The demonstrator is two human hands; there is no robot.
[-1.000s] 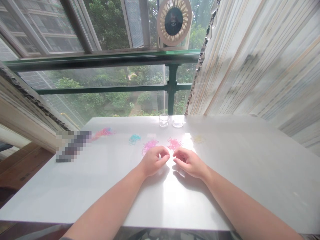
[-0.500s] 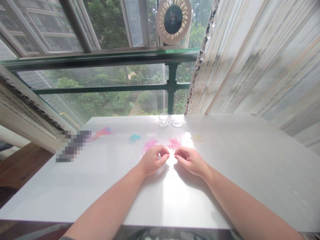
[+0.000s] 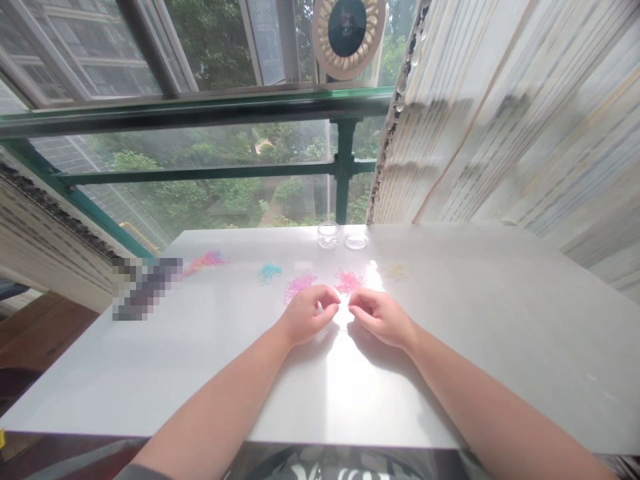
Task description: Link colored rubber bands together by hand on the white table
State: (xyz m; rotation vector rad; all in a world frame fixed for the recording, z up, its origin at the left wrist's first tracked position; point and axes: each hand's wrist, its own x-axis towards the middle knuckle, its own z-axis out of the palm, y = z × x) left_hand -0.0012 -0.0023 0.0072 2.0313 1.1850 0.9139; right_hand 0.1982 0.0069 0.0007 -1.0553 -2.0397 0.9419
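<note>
My left hand and my right hand face each other low over the white table, a small gap between their fingertips. In each, thumb and forefinger are pinched together; whatever they grip is too small or washed out by glare to make out. Just behind my left hand lies a loose pile of purple-pink thin bands. A pile of pink-red bands is right beyond the gap. Farther left sits a turquoise pile, and a pale yellow pile lies beyond my right hand.
A clear round jar stands at the table's far edge, beside a clear lid. Mixed-colour bands lie at the far left near a blurred-out dark object. A round fan hangs by the window; a curtain borders the right.
The view has shifted slightly. Both hands keep nearly the same pinched pose, and the piles, jar and lid stay where they were.
</note>
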